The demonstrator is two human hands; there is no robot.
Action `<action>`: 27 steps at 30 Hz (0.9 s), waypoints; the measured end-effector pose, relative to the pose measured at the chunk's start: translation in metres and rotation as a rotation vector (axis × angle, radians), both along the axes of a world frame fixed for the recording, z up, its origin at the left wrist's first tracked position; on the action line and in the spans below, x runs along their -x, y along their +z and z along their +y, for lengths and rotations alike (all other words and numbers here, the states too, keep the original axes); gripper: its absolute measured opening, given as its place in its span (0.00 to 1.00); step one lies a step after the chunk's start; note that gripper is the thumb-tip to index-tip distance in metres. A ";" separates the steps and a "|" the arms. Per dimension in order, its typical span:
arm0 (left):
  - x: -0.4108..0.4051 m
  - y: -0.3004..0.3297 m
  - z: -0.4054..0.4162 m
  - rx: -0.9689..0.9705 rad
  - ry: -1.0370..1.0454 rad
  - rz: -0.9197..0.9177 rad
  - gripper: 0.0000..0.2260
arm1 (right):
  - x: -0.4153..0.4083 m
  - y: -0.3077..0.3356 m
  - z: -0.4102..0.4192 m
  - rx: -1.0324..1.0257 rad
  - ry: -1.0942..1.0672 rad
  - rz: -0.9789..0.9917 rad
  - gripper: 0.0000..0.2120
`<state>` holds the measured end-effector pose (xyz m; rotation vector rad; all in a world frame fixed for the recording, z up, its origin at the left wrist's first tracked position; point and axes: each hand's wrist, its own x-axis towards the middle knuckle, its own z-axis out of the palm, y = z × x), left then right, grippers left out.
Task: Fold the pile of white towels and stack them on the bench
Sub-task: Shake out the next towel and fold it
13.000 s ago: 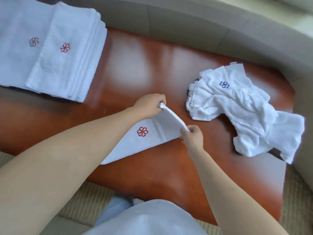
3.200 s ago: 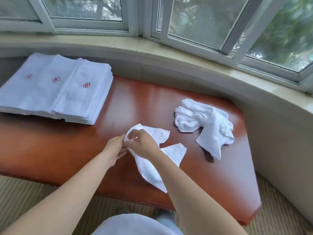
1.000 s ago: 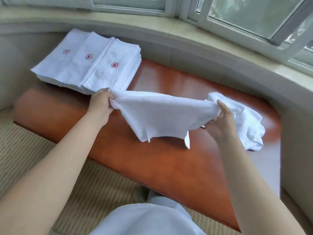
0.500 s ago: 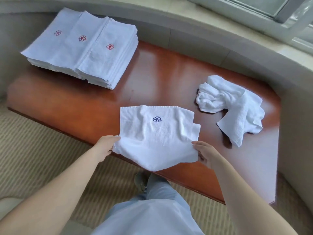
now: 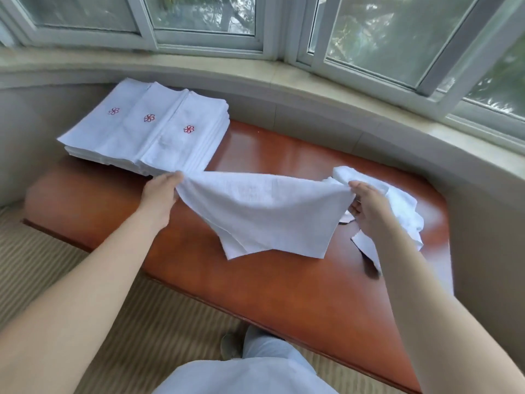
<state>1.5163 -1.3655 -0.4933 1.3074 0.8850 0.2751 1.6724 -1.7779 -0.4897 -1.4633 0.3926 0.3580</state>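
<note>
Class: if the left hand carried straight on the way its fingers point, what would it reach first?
Probably the stacks of folded white towels just beyond the left hand on the reddish wooden bench; depth is unclear.

The right hand [image 5: 369, 211] and held towel [image 5: 264, 211] hide part of the crumpled pile [image 5: 403, 206] behind.

— The towel [image 5: 264, 211] is white cloth, matt, with a fine woven grain; the stack [image 5: 150, 129] is the same, with red stitched flowers.
— The bench [image 5: 284, 280] is reddish-brown wood, smooth and glossy.
— The sill [image 5: 199, 71] looks like pale matt stone; the floor [image 5: 136, 322] is ribbed, woven, dull.
</note>
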 end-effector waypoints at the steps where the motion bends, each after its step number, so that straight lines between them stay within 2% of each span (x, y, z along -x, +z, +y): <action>1: -0.007 0.015 0.005 -0.036 -0.002 -0.037 0.08 | -0.009 0.019 0.003 -0.002 -0.008 -0.051 0.10; 5: -0.023 0.067 0.016 -0.191 0.001 -0.105 0.08 | -0.028 0.080 0.011 0.100 0.125 -0.257 0.11; 7: -0.026 0.085 0.016 -0.243 -0.074 -0.108 0.07 | -0.031 0.096 0.013 0.247 0.262 -0.321 0.14; 9: -0.027 0.094 0.019 -0.318 -0.192 -0.068 0.09 | -0.032 0.103 0.014 0.477 0.334 -0.389 0.17; 10: -0.027 0.097 0.021 -0.396 -0.264 -0.023 0.11 | -0.032 0.104 0.013 0.619 0.347 -0.444 0.16; 12: -0.025 0.098 0.021 -0.692 -0.430 0.132 0.15 | -0.031 0.102 0.010 0.885 0.365 -0.546 0.13; 14: -0.022 0.094 0.019 -1.010 -0.558 0.286 0.11 | -0.030 0.094 0.002 1.045 0.405 -0.583 0.11; 15: -0.020 0.089 0.017 -1.114 -0.613 0.344 0.07 | -0.030 0.089 -0.003 1.096 0.455 -0.575 0.09; 16: -0.017 0.083 0.017 -1.166 -0.665 0.407 0.08 | -0.029 0.083 -0.009 1.124 0.544 -0.547 0.08; 18: -0.009 0.068 0.016 -1.129 -0.838 0.587 0.06 | -0.023 0.070 -0.020 1.148 0.806 -0.426 0.07; 21: 0.010 0.051 0.016 -0.940 -1.157 0.845 0.01 | -0.002 0.057 -0.030 1.148 1.107 -0.026 0.09; 23: 0.016 0.052 0.020 -0.825 -1.251 0.895 0.04 | 0.006 0.052 -0.033 1.040 1.099 0.169 0.10; 24: 0.014 0.056 0.024 -0.758 -1.238 0.879 0.05 | 0.006 0.053 -0.034 0.999 1.061 0.195 0.09; 27: 0.000 0.074 0.034 -0.591 -1.040 0.750 0.03 | -0.007 0.061 -0.032 0.969 0.898 0.084 0.06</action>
